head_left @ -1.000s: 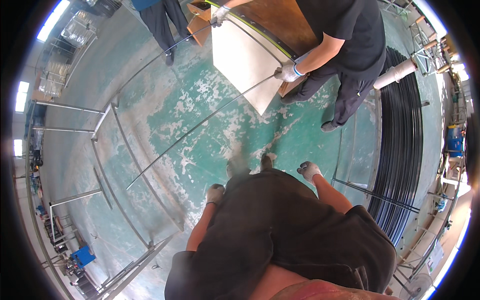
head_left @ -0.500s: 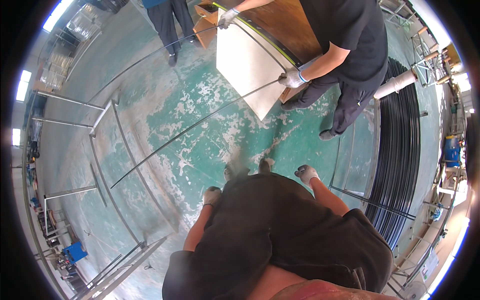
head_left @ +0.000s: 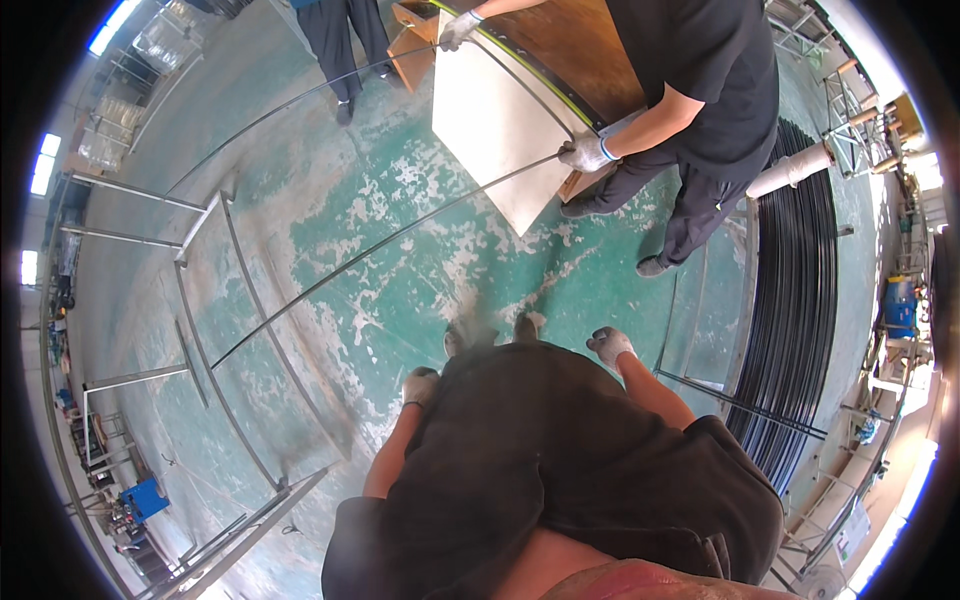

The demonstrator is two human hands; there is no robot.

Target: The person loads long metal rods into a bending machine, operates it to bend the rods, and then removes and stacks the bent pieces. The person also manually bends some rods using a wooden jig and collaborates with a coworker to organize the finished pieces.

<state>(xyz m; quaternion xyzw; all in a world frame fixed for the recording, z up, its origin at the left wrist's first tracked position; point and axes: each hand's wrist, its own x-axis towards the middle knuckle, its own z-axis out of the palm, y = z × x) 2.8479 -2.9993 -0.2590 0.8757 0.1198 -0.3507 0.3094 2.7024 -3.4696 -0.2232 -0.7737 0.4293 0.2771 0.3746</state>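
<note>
My left hand (head_left: 420, 385), in a pale work glove with a darker finger area, hangs beside my dark clothing with its fingers curled in. My right hand (head_left: 609, 346), gloved the same way, is held out on the other side, closed, with nothing showing in it. Neither touches any object I can see. Ahead, a co-worker in dark clothes (head_left: 690, 110) grips long thin dark strips in gloved hands. The nearer strip (head_left: 400, 243) runs slantwise over the floor to the left. Another strip (head_left: 290, 103) stretches left from the co-worker's other hand.
A white panel (head_left: 500, 130) slants at a brown-topped table (head_left: 590, 50). Many long black strips (head_left: 790, 300) are stacked on the right. A metal frame rack (head_left: 205, 225) stands at left. A second person's legs (head_left: 340, 50) show at the back.
The view has shifted very slightly. My hands and the co-worker's hold on the strips look the same.
</note>
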